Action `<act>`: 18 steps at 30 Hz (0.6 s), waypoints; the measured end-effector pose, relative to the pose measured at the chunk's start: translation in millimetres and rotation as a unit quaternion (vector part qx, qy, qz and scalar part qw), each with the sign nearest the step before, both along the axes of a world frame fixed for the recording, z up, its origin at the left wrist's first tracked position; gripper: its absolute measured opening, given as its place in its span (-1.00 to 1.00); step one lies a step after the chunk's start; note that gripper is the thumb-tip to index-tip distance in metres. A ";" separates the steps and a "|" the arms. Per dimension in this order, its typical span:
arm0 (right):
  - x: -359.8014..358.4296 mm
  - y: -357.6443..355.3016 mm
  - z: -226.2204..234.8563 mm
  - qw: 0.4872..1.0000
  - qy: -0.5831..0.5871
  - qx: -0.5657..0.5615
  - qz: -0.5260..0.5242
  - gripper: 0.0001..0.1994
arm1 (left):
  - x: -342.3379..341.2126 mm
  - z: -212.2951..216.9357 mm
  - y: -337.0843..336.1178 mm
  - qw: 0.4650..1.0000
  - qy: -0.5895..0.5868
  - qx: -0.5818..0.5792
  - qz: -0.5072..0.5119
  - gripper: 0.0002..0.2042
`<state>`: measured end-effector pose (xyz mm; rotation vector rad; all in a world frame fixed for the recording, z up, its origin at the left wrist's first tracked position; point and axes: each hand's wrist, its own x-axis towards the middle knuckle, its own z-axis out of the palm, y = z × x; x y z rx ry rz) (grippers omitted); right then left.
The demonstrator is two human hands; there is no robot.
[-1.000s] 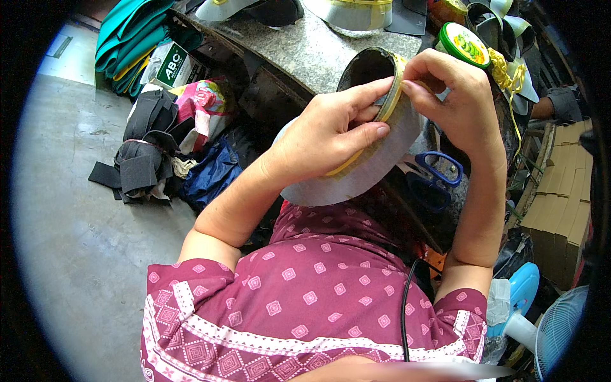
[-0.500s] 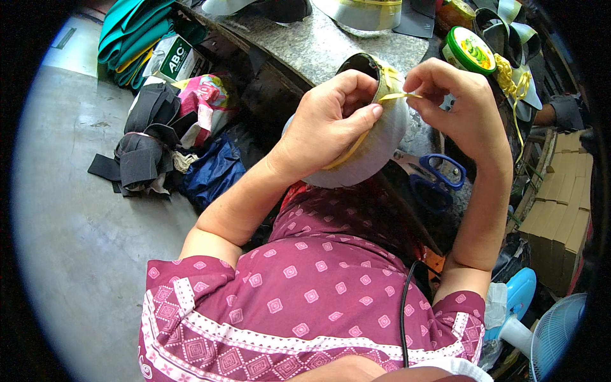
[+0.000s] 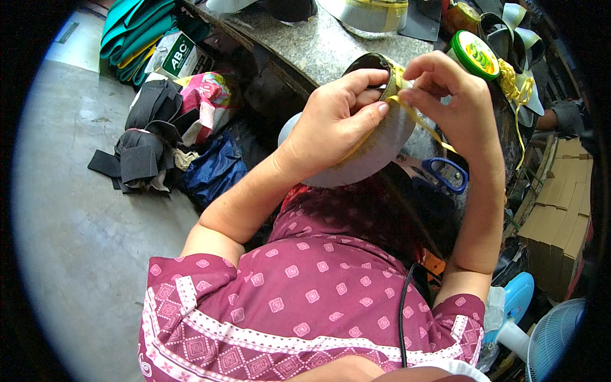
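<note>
A grey curved, tube-like piece [image 3: 366, 167] with a dark inside and yellow tape along its rim is held above my lap. My left hand [image 3: 334, 124] grips its edge, fingers inside the opening and thumb outside. A narrow yellow strip [image 3: 428, 128] runs from the rim down toward my right wrist. Close to the rim, my right hand [image 3: 453, 95] has thumb and index finger drawn together at the strip; the exact pinch point is hard to make out. Blue-handled scissors [image 3: 445, 175] lie just below my right hand, partly hidden.
A stone-topped worktable [image 3: 273, 41] bears more grey pieces [image 3: 372, 14] with yellow edging. On the right are a green-rimmed tub [image 3: 475, 54], a yellow strip bundle [image 3: 514, 86], cardboard [image 3: 560, 204] and a fan [image 3: 557, 337]. Black fabric pieces [image 3: 143, 156] and green folded cloth [image 3: 133, 38] lie left.
My right hand has come closer to the rim. The strip, earlier pulled straight between rim and fingers, now slants down past the right hand. My left hand keeps its grip.
</note>
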<state>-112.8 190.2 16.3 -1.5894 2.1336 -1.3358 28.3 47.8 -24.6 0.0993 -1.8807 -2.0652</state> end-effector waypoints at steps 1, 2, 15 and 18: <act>0.5 -1.4 -0.7 0.999 0.043 -0.013 0.002 -0.81 | 0.0 0.7 0.2 1.000 -0.001 -0.011 0.007 -0.61; 0.7 -2.9 -1.4 0.997 0.076 -0.033 0.002 -0.81 | 0.1 1.3 0.3 1.000 0.001 -0.018 0.014 -0.61; 0.5 -8.3 -8.5 0.987 0.128 -0.089 -0.042 -0.90 | -1.3 0.5 -1.6 0.999 -0.003 0.025 -0.021 -0.59; 2.5 -10.7 -12.2 0.994 0.012 -0.084 -0.069 -0.90 | -1.6 2.3 -1.7 0.999 0.001 0.046 -0.017 -0.60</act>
